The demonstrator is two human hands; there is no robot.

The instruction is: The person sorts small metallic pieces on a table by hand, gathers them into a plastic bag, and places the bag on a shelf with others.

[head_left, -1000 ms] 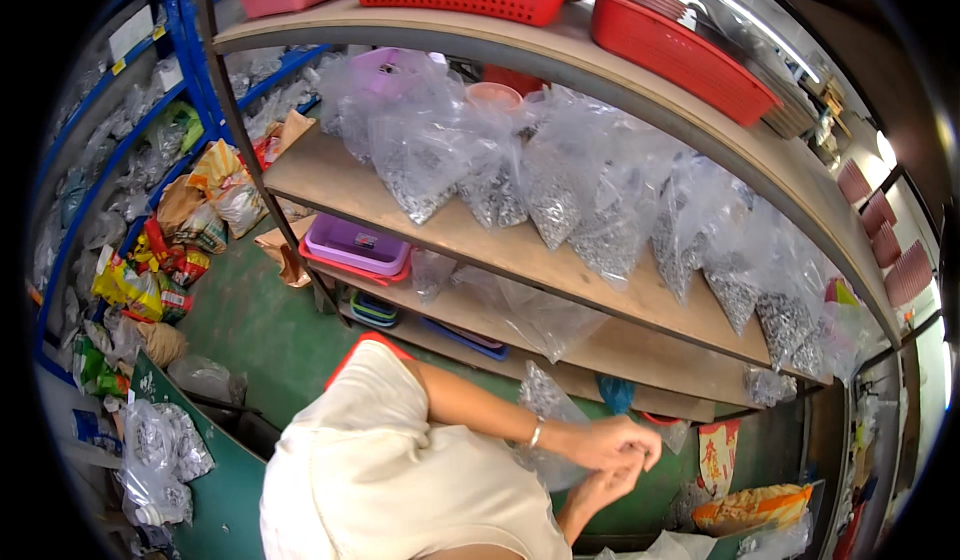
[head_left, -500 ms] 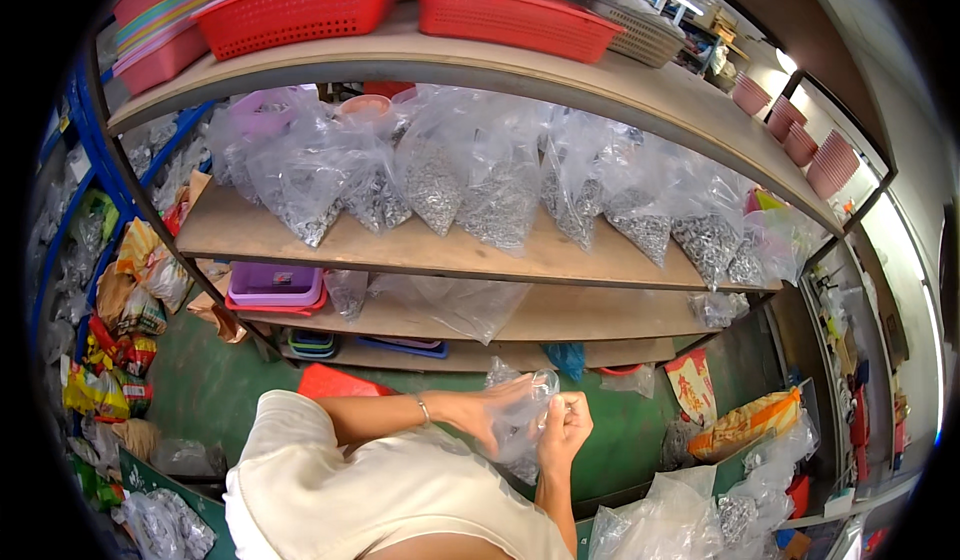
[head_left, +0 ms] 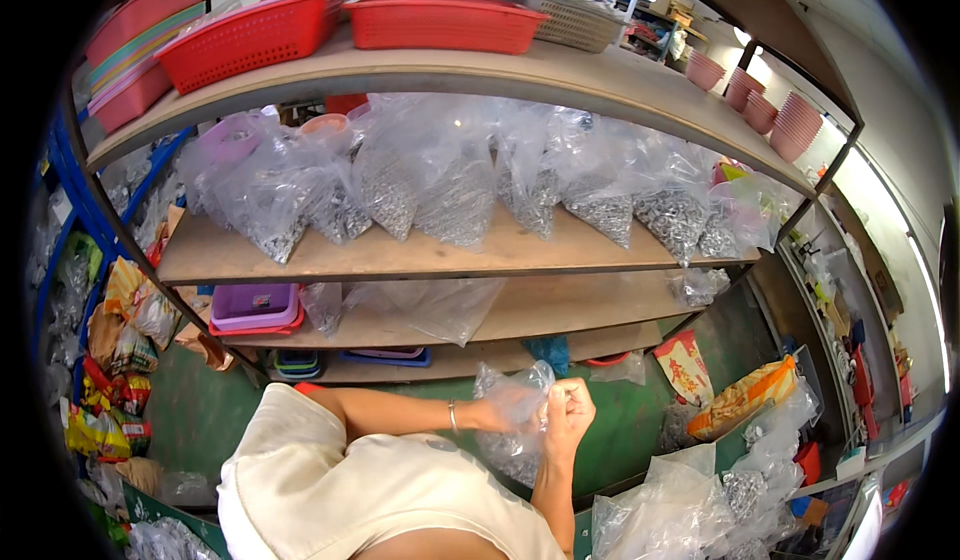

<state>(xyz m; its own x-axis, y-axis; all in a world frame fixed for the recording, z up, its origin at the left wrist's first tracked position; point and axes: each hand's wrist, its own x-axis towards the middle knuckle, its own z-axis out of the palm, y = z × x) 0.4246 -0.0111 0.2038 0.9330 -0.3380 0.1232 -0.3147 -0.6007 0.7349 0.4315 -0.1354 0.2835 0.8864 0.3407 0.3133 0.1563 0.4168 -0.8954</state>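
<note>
A clear plastic bag (head_left: 508,454) with small silvery pieces in its lower part hangs between my hands, in front of the shelves. My left hand (head_left: 503,411), with a bracelet at the wrist, grips the bag's upper part; loose film partly veils its fingers. At the right side of the bag's gathered mouth, my right hand (head_left: 568,412) is closed with the film pinched in its fingers. The two hands are close together at nearly the same height.
Filled clear bags (head_left: 455,195) line the middle shelf (head_left: 420,256). Red baskets (head_left: 445,24) stand on the top shelf, and purple trays (head_left: 255,305) sit lower left. More plastic bags (head_left: 655,510) lie at the lower right, near an orange-and-white sack (head_left: 742,400).
My view has shifted, so the shelves appear further left. My right hand has risen slightly with the bag's edge, and my left hand has moved a little toward it.
</note>
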